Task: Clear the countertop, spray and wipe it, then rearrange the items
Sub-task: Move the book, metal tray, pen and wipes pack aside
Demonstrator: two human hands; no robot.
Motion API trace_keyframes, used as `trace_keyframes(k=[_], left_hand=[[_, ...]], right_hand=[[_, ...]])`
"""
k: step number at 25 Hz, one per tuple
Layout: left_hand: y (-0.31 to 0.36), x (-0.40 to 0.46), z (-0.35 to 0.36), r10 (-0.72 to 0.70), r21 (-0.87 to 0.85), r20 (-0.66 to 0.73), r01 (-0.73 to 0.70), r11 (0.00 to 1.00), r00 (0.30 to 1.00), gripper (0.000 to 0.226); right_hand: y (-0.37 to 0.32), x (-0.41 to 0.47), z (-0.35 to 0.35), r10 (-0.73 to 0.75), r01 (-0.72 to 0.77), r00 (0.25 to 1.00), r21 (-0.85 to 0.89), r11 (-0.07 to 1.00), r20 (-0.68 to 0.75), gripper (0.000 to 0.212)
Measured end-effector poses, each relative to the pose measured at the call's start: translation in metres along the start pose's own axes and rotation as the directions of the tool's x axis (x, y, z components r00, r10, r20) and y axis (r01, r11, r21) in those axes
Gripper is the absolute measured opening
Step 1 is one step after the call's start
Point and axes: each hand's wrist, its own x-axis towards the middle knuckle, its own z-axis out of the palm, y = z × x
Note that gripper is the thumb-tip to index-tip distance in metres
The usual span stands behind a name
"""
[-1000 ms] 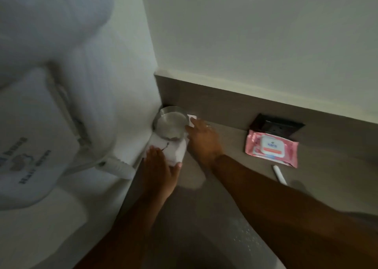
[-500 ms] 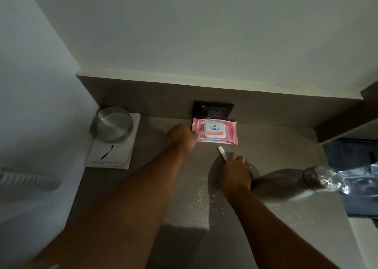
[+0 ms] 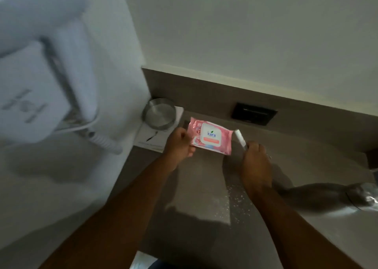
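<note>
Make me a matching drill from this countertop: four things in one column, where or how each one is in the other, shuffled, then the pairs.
Things:
1. pink wipes pack
2. white tube
3. metal bowl
4. black socket

Places:
A. set in the back panel
B. pinched at its left edge by the left hand
C. in the corner, on white paper
D. held by the right hand

Pairs: 1-B, 2-D, 3-C, 4-A
</note>
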Motion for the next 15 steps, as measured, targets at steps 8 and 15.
trace_keyframes(k=[8,15], left_hand=[[-0.034,-0.001,-0.114,-0.265,-0.378,-0.352,0.123,0.918,0.897,0.021],[-0.053,0.000,-0.091,-0.486,-0.785,-0.409,-0.026,0.619,0.772,0.043]], right_hand=[[-0.153,0.062,0.016,-0.524,0.551,0.805,-0.026,0.834,0.277,0.029],[-0.230,0.110,0.052,-0.562,0.710,0.678,-0.225,0.667,0.474,0.033]])
